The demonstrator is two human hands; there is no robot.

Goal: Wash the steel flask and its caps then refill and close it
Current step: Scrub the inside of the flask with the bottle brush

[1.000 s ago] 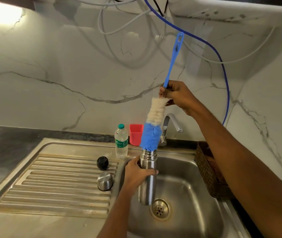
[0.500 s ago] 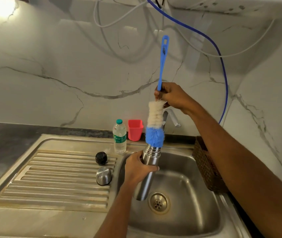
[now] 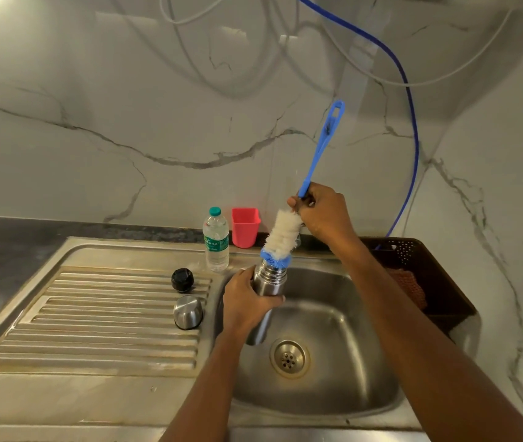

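My left hand (image 3: 247, 301) grips the steel flask (image 3: 269, 279) near its neck, holding it tilted over the sink basin (image 3: 333, 330). My right hand (image 3: 323, 212) holds the blue handle of a bottle brush (image 3: 284, 234). The brush's blue bristle tip sits inside the flask mouth, and the white bristles are still outside. On the ribbed drainboard (image 3: 94, 314) to the left lie the black inner cap (image 3: 182, 279) and the steel outer cap (image 3: 188, 312). The tap is hidden behind the brush and my right hand.
A small plastic water bottle (image 3: 216, 240) and a red cup (image 3: 245, 227) stand at the back of the sink. A dark brown basket (image 3: 429, 282) with a cloth sits at the right. A blue hose (image 3: 413, 138) and white cables hang on the marble wall.
The brush has gone down, so most of its blue tip is now inside the flask mouth. Its handle now leans right. The flask has tilted more.
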